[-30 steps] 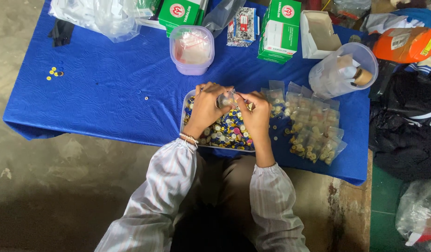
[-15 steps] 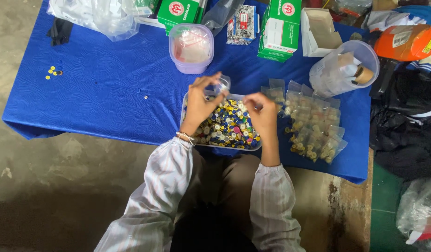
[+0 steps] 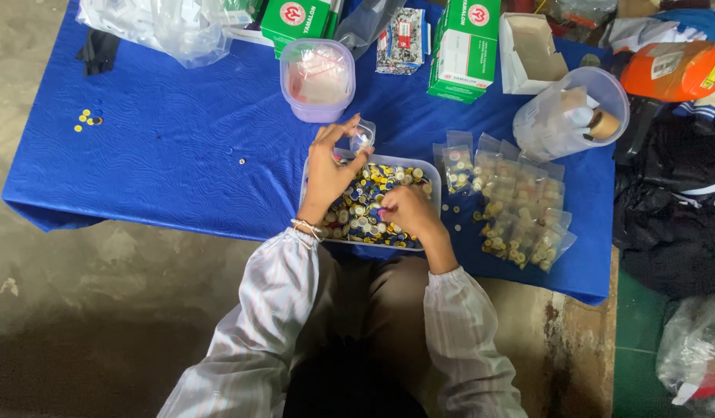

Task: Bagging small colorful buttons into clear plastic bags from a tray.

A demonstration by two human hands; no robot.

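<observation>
- Since the earlier frames: the hands have split apart. Left hand stayed up at the tray's far-left edge with the small bag; right hand dropped into the caps.
- Left hand: fingers pinched on a small clear bag, held just above the far rim of the tray. Bracelet on that wrist.
- Right hand: palm down on the pile of caps, fingers curled in among them. Cannot tell whether it's gripping one; a pink speck shows at the fingertips.
- Tray: clear, rectangular, full of mixed blue, yellow and silver caps, near the table's front edge, on the blue cloth.
- Just right of the tray: a spread of small filled bags, a few loose caps between.
- Beyond the tray: lidded tub, pale purple. Two green boxes at the far edge.
- Far right: clear jug lying tilted, tape roll inside.
- Far left: a few yellow caps, well apart from the rest.
</observation>
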